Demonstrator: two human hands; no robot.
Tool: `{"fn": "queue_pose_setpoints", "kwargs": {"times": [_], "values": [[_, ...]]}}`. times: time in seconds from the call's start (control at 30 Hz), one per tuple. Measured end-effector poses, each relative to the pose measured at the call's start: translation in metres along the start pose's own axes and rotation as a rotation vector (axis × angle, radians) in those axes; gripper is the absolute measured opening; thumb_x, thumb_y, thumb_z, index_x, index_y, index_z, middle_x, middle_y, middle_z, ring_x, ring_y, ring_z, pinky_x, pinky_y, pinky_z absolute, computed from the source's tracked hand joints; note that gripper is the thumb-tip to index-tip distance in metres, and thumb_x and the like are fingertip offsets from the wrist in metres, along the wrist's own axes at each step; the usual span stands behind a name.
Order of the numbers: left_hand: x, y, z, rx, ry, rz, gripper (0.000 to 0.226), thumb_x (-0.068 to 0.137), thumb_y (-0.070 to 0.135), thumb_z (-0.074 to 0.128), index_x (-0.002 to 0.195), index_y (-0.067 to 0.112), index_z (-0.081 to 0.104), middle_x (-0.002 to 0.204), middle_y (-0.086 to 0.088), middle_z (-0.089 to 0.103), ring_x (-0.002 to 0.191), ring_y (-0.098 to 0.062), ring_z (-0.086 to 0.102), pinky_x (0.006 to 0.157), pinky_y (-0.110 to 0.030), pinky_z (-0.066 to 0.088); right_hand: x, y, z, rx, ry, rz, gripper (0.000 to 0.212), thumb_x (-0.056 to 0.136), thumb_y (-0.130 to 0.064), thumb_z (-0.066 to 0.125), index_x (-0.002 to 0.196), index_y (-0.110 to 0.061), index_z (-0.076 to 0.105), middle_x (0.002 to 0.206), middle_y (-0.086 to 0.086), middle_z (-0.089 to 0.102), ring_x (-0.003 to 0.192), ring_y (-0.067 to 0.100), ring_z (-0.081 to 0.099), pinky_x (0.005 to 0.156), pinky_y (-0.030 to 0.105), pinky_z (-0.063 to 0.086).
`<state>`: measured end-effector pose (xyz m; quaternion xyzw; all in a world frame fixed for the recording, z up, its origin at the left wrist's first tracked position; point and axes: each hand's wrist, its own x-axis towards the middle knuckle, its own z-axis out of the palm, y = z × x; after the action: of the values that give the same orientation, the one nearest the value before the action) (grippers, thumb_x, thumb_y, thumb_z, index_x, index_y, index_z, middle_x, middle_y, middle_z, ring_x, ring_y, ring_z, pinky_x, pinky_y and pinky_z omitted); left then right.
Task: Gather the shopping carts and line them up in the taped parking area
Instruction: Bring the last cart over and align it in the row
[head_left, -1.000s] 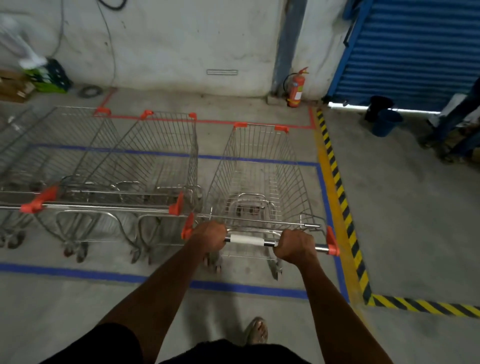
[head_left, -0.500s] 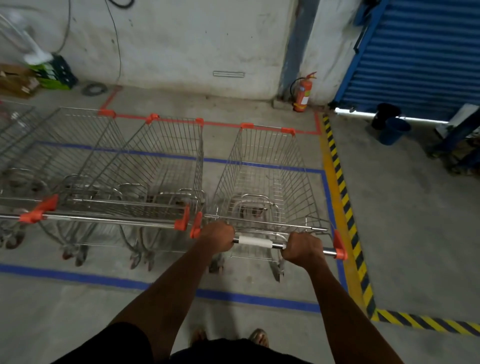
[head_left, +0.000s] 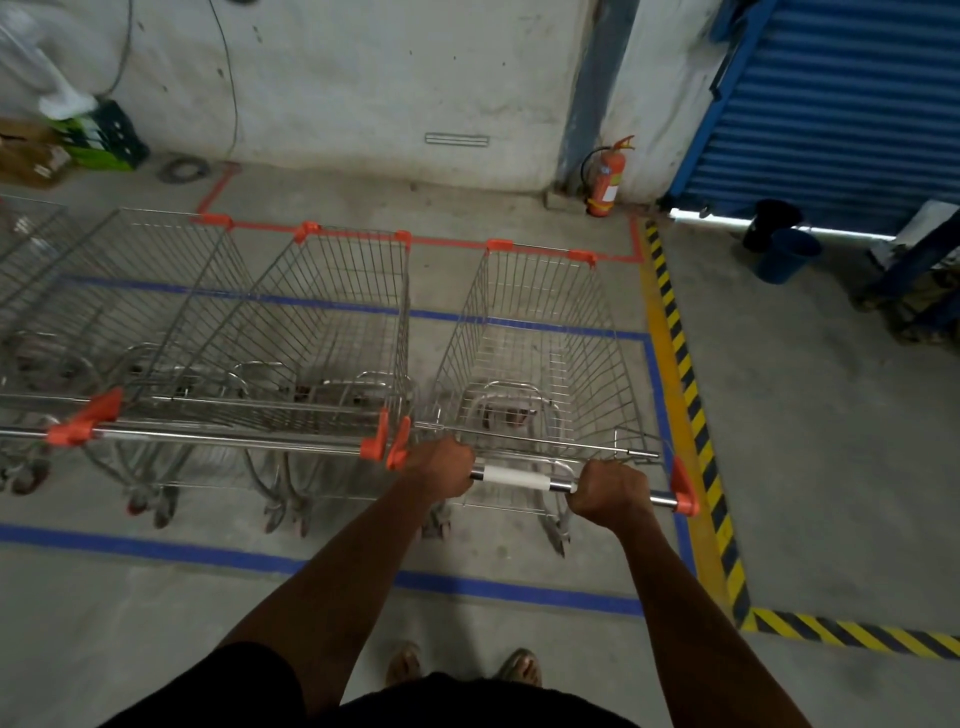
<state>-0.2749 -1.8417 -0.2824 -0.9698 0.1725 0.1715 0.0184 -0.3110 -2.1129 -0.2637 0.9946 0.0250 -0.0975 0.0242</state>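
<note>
Two parked wire-mesh carts (head_left: 291, 332) with orange plastic corners are seen leftmost, inside blue floor tape (head_left: 156, 545). Beside them, the third cart's (head_left: 540, 353) chrome handle (head_left: 519, 477) is grasped by the left hand (head_left: 441, 467) and right hand (head_left: 610, 491).

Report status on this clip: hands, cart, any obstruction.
Both hands gripping cart handle. Cart inside blue tape, beside parked carts. Nothing ahead.

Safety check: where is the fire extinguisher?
The fire extinguisher stands upper right in the head view, against the back wall, left of the blue shutter.
</note>
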Motion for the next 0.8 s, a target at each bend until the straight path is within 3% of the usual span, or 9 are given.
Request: {"fn": "queue_pose_setpoints", "kwargs": {"times": [0.23,0.4,0.63,0.8], "values": [[-0.012,-0.002,0.006,0.068,0.025,0.000,0.027,0.088,0.035,0.062,0.107,0.017,0.069,0.099,-0.006,0.071,0.092,-0.028,0.071,0.075,-0.036,0.056,-0.015,-0.009,0.005,-0.003,-0.021,0.015,0.046,0.081,-0.060,0.052,0.094,-0.019,0.069,0.093,0.003,0.073,0.089,0.025,0.072,0.075,0.034,0.054],[-0.022,0.006,0.006,0.066,0.022,-0.006,0.026,0.090,0.035,0.062,0.107,0.017,0.069,0.098,-0.007,0.070,0.090,-0.028,0.070,0.073,-0.036,0.055,-0.027,-0.007,0.010,0.059,0.022,0.006,0.061,0.072,-0.061,0.031,0.084,-0.014,0.068,0.082,0.007,0.072,0.079,0.031,0.072,0.069,0.035,0.052],[-0.031,0.013,0.010,0.063,-0.001,0.014,0.027,0.091,0.037,0.063,0.108,0.018,0.069,0.095,-0.007,0.070,0.085,-0.027,0.070,0.073,-0.035,0.056,-0.036,0.001,0.014,-0.002,-0.013,0.008,0.051,0.078,-0.062,0.042,0.092,-0.019,0.067,0.091,0.001,0.072,0.087,0.023,0.071,0.074,0.032,0.052],[-0.035,0.012,0.009,0.039,0.023,0.033,0.027,0.090,0.040,0.062,0.106,0.020,0.068,0.094,-0.004,0.070,0.083,-0.025,0.069,0.069,-0.035,0.053,-0.037,0.000,0.022,0.075,0.037,0.011,0.056,0.069,-0.062,0.036,0.063,-0.013,0.064,0.060,0.007,0.066,0.055,0.032,0.068,0.056,0.035,0.052]]}}
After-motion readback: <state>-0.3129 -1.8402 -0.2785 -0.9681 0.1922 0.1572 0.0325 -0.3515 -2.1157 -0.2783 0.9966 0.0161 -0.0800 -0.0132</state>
